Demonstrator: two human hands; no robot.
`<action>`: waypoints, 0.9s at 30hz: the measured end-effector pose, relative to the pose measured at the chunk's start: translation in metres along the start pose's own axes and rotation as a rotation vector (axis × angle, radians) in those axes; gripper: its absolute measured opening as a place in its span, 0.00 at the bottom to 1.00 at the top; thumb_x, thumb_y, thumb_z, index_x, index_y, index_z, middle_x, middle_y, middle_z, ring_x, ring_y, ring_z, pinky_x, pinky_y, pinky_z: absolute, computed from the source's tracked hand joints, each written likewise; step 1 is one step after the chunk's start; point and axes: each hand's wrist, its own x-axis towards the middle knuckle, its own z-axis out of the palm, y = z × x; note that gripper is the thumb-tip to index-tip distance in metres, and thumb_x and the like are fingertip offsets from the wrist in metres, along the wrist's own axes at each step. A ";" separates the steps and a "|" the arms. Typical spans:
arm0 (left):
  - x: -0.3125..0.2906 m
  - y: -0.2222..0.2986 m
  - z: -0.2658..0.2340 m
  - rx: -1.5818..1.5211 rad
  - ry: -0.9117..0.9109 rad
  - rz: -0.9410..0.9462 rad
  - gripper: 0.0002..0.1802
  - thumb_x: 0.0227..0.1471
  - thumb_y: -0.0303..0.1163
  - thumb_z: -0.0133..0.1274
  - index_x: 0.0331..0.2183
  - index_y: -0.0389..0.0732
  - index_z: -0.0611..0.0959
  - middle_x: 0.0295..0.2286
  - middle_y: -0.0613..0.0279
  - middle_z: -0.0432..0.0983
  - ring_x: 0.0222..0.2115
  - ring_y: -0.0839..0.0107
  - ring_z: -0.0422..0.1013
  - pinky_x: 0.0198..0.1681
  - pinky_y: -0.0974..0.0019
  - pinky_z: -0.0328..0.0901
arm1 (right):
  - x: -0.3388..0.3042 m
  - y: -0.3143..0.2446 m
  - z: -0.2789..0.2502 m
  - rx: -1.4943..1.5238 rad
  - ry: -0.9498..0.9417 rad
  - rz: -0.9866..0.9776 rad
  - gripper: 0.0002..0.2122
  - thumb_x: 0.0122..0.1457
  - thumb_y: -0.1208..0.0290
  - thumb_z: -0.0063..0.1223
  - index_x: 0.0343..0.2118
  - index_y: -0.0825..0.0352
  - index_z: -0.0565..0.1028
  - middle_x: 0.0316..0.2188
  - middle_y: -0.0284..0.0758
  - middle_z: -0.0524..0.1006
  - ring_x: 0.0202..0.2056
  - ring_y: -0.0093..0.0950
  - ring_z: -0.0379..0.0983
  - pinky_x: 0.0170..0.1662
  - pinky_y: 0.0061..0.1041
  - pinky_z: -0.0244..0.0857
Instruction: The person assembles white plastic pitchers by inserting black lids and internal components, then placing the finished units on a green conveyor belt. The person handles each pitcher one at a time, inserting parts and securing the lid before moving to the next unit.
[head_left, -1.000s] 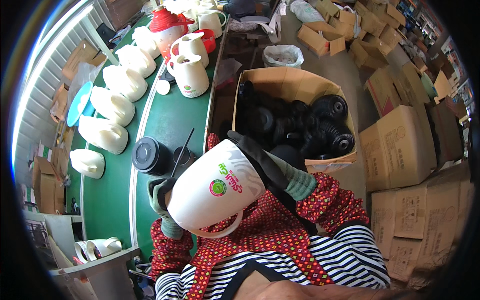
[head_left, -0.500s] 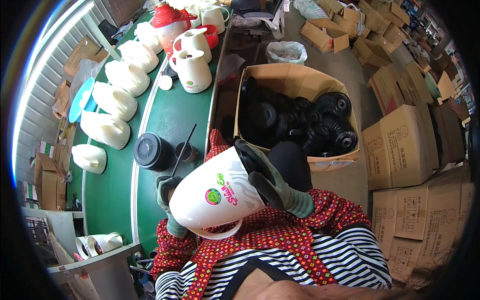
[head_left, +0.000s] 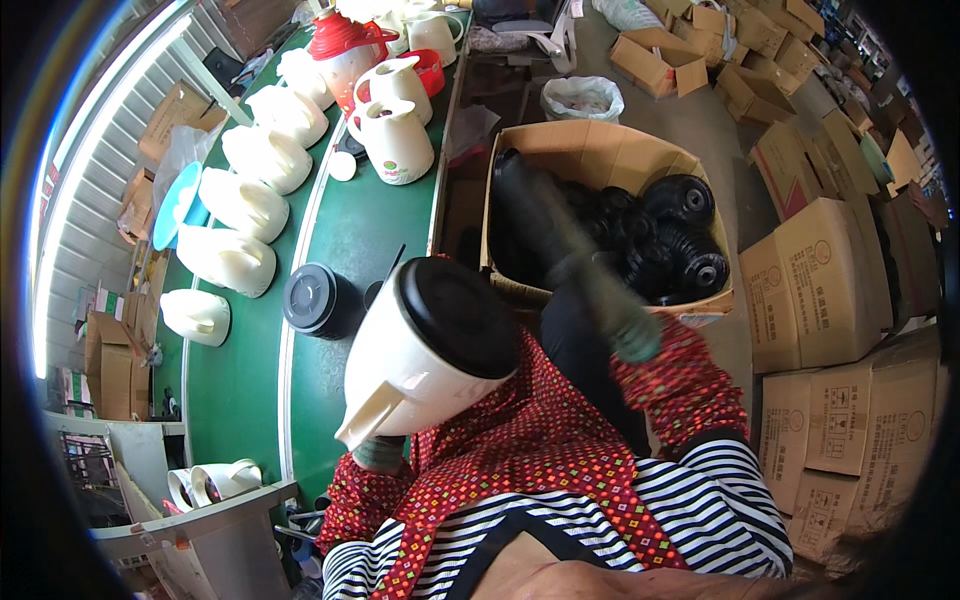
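Observation:
A white thermos jug [head_left: 405, 375] lies tilted in front of my chest, its handle toward me. The wide round black base [head_left: 457, 318] faces up and to the right. My left hand [head_left: 380, 455], in a grey-green glove, supports the jug from beneath; its fingers are hidden behind the body. My right hand [head_left: 585, 265], gloved too, is smeared by motion over the near edge of a cardboard box [head_left: 600, 150]. Inside that box are several black ribbed round plastic parts [head_left: 685, 200]. Whether the right hand holds anything cannot be made out.
On the green bench [head_left: 330, 400] stand a black round container [head_left: 318, 300], a thin dark stick [head_left: 395, 272] and a row of white jugs [head_left: 228, 260]. A red-topped jug [head_left: 345, 50] is farther back. Stacked cartons [head_left: 820, 280] line the right; a grey bin [head_left: 200, 530] stands lower left.
The jug has been turned so its black base faces up and its printed side is out of sight. My right hand has left the jug and moved to the box.

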 end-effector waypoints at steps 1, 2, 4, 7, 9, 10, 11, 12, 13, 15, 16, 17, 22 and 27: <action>0.004 -0.001 0.007 -0.003 -0.009 -0.022 0.23 0.59 0.35 0.58 0.53 0.36 0.75 0.49 0.50 0.73 0.48 0.55 0.74 0.50 0.55 0.70 | -0.005 0.004 0.029 -0.043 -0.071 -0.030 0.40 0.70 0.43 0.43 0.74 0.69 0.50 0.76 0.48 0.48 0.76 0.45 0.40 0.75 0.42 0.34; 0.004 -0.004 0.009 -0.012 0.004 -0.034 0.23 0.58 0.34 0.59 0.52 0.37 0.75 0.48 0.50 0.74 0.47 0.55 0.75 0.49 0.55 0.71 | -0.013 0.013 0.050 -0.067 -0.148 -0.064 0.41 0.69 0.43 0.46 0.74 0.69 0.50 0.75 0.49 0.48 0.76 0.46 0.40 0.75 0.43 0.34; -0.003 -0.012 0.011 -0.034 0.030 -0.032 0.22 0.57 0.34 0.60 0.51 0.37 0.77 0.46 0.51 0.75 0.46 0.55 0.75 0.48 0.55 0.71 | -0.022 0.027 0.062 0.091 -0.153 0.007 0.44 0.65 0.45 0.53 0.75 0.68 0.50 0.74 0.51 0.49 0.75 0.49 0.41 0.75 0.46 0.34; -0.008 -0.012 0.010 -0.047 0.066 -0.014 0.21 0.54 0.33 0.62 0.48 0.37 0.79 0.44 0.51 0.76 0.44 0.55 0.76 0.46 0.56 0.71 | -0.028 0.030 0.067 0.008 -0.190 -0.038 0.49 0.60 0.45 0.61 0.75 0.68 0.49 0.73 0.53 0.50 0.74 0.52 0.42 0.75 0.48 0.35; -0.014 -0.014 0.005 -0.049 0.121 0.024 0.20 0.53 0.33 0.63 0.46 0.37 0.80 0.42 0.51 0.77 0.43 0.55 0.76 0.44 0.56 0.72 | -0.025 0.020 0.060 -0.157 -0.225 -0.131 0.49 0.61 0.50 0.64 0.75 0.68 0.47 0.73 0.50 0.53 0.74 0.47 0.46 0.75 0.45 0.39; -0.014 -0.013 -0.005 -0.005 0.160 0.079 0.19 0.52 0.33 0.64 0.46 0.37 0.81 0.41 0.52 0.77 0.42 0.55 0.77 0.44 0.57 0.72 | -0.027 0.021 0.065 0.085 -0.123 -0.013 0.46 0.63 0.51 0.62 0.75 0.68 0.48 0.73 0.48 0.54 0.73 0.44 0.48 0.75 0.42 0.40; -0.013 -0.007 -0.010 0.131 0.229 0.181 0.19 0.51 0.32 0.64 0.45 0.37 0.82 0.40 0.52 0.77 0.41 0.55 0.77 0.43 0.57 0.72 | -0.034 0.024 0.072 0.334 -0.018 0.107 0.44 0.65 0.53 0.60 0.75 0.68 0.48 0.73 0.46 0.54 0.73 0.41 0.49 0.75 0.40 0.42; -0.012 0.005 -0.017 0.461 0.294 0.368 0.18 0.51 0.32 0.65 0.44 0.38 0.82 0.39 0.52 0.78 0.41 0.55 0.77 0.42 0.57 0.72 | -0.044 0.031 0.082 0.582 0.090 0.225 0.42 0.67 0.54 0.58 0.75 0.68 0.48 0.73 0.44 0.55 0.73 0.37 0.51 0.74 0.38 0.43; -0.005 0.019 -0.021 0.884 0.371 0.603 0.18 0.50 0.32 0.66 0.43 0.38 0.83 0.38 0.52 0.78 0.40 0.55 0.78 0.42 0.57 0.72 | -0.060 0.063 0.083 0.879 0.058 0.436 0.33 0.72 0.56 0.49 0.73 0.67 0.53 0.71 0.41 0.60 0.70 0.33 0.56 0.73 0.34 0.47; -0.010 0.059 0.001 1.441 0.271 0.839 0.18 0.44 0.30 0.68 0.40 0.37 0.84 0.35 0.53 0.77 0.37 0.55 0.77 0.38 0.57 0.72 | -0.064 0.069 0.086 1.189 0.199 0.815 0.25 0.77 0.59 0.38 0.71 0.67 0.59 0.68 0.37 0.66 0.68 0.28 0.62 0.72 0.29 0.53; -0.017 0.077 0.020 1.610 0.188 0.924 0.19 0.39 0.29 0.69 0.37 0.37 0.84 0.32 0.54 0.75 0.34 0.56 0.77 0.36 0.56 0.71 | -0.060 0.058 0.083 1.162 0.219 0.826 0.25 0.77 0.58 0.37 0.71 0.66 0.60 0.68 0.37 0.66 0.68 0.28 0.62 0.71 0.29 0.54; -0.016 0.073 0.017 1.497 0.207 0.868 0.19 0.40 0.29 0.69 0.38 0.37 0.84 0.33 0.55 0.76 0.34 0.57 0.77 0.35 0.58 0.71 | -0.059 0.046 0.083 1.140 0.252 0.834 0.25 0.78 0.58 0.36 0.71 0.66 0.60 0.68 0.36 0.66 0.68 0.28 0.62 0.71 0.28 0.54; -0.037 0.019 -0.035 0.189 0.002 0.006 0.30 0.66 0.37 0.54 0.64 0.37 0.67 0.60 0.51 0.71 0.58 0.59 0.70 0.61 0.56 0.66 | -0.056 0.014 0.050 -0.126 -0.103 -0.075 0.53 0.60 0.34 0.56 0.76 0.67 0.46 0.77 0.50 0.34 0.77 0.48 0.30 0.75 0.48 0.30; -0.023 0.027 -0.021 -0.219 0.016 -0.139 0.29 0.65 0.36 0.54 0.62 0.36 0.70 0.58 0.50 0.72 0.56 0.57 0.72 0.60 0.55 0.67 | -0.054 0.036 0.078 0.439 0.083 -0.002 0.48 0.59 0.47 0.63 0.74 0.68 0.51 0.76 0.49 0.44 0.76 0.44 0.41 0.75 0.43 0.39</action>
